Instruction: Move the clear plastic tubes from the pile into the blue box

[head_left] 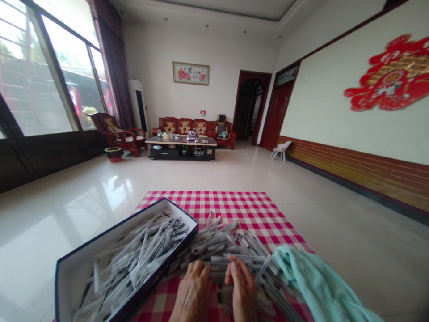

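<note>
A loose heap of clear pens lies on a red-and-white checked cloth. My left hand and my right hand rest side by side on the near edge of that heap, fingers curled down onto the pens. What the fingertips hold, if anything, is hidden among the pens. To the left stands a shallow box, white inside with a dark blue rim, filled with several more pens.
A pale green towel lies at the right of the heap. Glossy white floor tiles surround the cloth. Far back stand a dark coffee table, a red sofa and a small white chair.
</note>
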Demonstrator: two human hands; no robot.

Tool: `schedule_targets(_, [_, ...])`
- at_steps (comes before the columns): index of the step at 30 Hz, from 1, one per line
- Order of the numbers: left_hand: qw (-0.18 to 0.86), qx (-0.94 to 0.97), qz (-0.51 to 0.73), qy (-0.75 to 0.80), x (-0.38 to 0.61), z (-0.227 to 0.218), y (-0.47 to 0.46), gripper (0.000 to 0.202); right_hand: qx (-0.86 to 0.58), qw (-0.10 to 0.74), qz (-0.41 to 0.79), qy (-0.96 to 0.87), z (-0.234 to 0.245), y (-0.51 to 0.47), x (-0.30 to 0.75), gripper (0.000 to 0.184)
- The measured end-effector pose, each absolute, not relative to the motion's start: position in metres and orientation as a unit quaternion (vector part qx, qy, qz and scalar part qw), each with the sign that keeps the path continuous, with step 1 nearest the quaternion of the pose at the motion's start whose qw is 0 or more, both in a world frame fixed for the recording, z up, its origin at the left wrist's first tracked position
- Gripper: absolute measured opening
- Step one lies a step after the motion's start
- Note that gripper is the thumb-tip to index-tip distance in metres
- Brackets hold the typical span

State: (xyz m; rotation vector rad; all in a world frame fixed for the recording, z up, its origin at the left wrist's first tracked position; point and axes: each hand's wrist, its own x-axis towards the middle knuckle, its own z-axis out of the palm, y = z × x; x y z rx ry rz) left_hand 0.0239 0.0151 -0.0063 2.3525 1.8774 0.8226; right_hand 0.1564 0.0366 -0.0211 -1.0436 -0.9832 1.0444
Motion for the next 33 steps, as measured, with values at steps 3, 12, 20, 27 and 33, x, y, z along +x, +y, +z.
schedule_targets(3, [0.019,0.752,0.252,0.608,0.025,-0.007,0.015,0.023,-0.462,0.632,0.45,-0.43,-0.021,0.037,0.157,0.036])
schedule_targets(12, [-0.03,0.751,0.343,0.564,0.015,-0.016,0.015,0.016,-0.446,0.624,0.429,-0.476,-0.016,0.033,0.156,0.034])
schedule_targets(20, [0.076,0.674,0.47,0.565,0.002,-0.018,0.016,0.011,-0.448,0.525,0.452,-0.565,-0.018,0.03,0.149,0.039])
schedule_targets(27, [0.144,0.686,0.498,0.51,0.015,-0.013,0.009,0.013,-0.412,0.55,0.539,-0.487,-0.018,0.033,0.151,0.038])
schedule_targets(33, [0.135,0.691,0.525,0.479,0.017,-0.02,0.009,0.018,-0.408,0.551,0.579,-0.441,-0.018,0.036,0.154,0.026])
